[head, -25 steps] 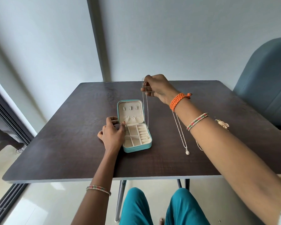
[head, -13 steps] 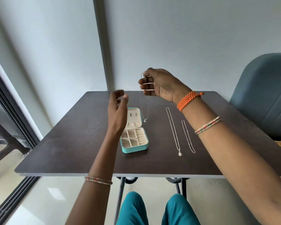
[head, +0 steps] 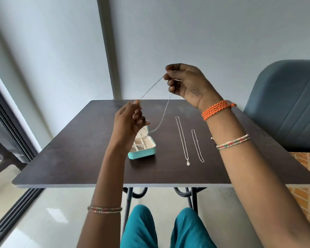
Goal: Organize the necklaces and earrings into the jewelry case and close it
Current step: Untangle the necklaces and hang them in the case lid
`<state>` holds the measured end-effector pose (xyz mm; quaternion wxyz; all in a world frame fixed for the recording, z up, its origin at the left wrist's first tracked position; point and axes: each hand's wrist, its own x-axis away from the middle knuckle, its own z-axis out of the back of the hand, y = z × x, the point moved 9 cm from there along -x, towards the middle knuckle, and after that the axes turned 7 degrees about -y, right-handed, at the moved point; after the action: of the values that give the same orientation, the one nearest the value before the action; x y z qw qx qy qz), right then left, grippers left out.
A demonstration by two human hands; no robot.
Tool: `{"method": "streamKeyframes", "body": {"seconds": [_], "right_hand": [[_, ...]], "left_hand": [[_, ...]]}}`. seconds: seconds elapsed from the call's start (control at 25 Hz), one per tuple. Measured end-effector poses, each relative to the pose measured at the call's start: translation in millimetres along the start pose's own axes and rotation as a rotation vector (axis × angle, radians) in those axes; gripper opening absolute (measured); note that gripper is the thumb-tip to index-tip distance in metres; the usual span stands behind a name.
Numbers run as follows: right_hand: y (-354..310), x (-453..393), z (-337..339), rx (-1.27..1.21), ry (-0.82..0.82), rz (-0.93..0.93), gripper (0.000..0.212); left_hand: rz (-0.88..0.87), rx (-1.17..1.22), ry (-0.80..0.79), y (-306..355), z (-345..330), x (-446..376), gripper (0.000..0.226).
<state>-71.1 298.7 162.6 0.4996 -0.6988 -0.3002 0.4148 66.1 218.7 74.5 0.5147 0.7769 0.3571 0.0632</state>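
Note:
A thin silver necklace [head: 164,113] is stretched in the air between both hands. My right hand [head: 186,83] pinches one end high above the table. My left hand [head: 128,120] pinches the chain lower and to the left, just above the open teal jewelry case [head: 145,152]. The chain's loop sags down toward the case lid, which my left hand partly hides. Two more necklaces lie straight on the dark table [head: 79,158]: one with a pendant [head: 183,140] and a plain chain [head: 197,145]. A small earring [head: 212,138] peeks out beside my right forearm.
A blue-grey chair [head: 284,104] stands at the table's right side. A sliding door frame [head: 11,136] runs along the left. My knees in teal trousers [head: 168,230] are under the near table edge.
My left hand left the case, rose and took hold of the hanging chain. My right hand lifted the necklace higher, and the chain now spans both hands.

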Motion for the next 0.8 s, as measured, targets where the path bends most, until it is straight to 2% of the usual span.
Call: {"method": "streamKeyframes", "body": {"seconds": [0.08, 0.2, 0.44, 0.52, 0.64, 0.8], "right_hand": [[4.0, 5.2, 21.1, -0.096, 0.090, 0.017, 0.015], [25.3, 16.9, 35.6, -0.271, 0.132, -0.009, 0.018], [65.4, 50.9, 39.8, -0.652, 0.216, -0.051, 0.021], [63.8, 62.9, 44.4, -0.623, 0.273, 0.043, 0.020], [58.9, 80.2, 49.8, -0.433, 0.413, 0.200, 0.020], [67.2, 94.8, 42.0, -0.118, 0.449, 0.181, 0.016]], "left_hand": [[0.021, 0.161, 0.034, -2.2, 11.4, 7.8, 0.033], [0.005, 0.321, 0.050, -0.4, 22.0, 16.1, 0.032], [0.013, 0.396, 0.057, -7.8, 22.9, 27.9, 0.031], [0.023, 0.382, 0.050, -10.1, 20.3, 30.9, 0.031], [0.019, 0.343, 0.049, -10.5, 13.9, 31.8, 0.028], [-0.057, 0.127, 0.013, -12.0, 3.2, 31.3, 0.012]]}}
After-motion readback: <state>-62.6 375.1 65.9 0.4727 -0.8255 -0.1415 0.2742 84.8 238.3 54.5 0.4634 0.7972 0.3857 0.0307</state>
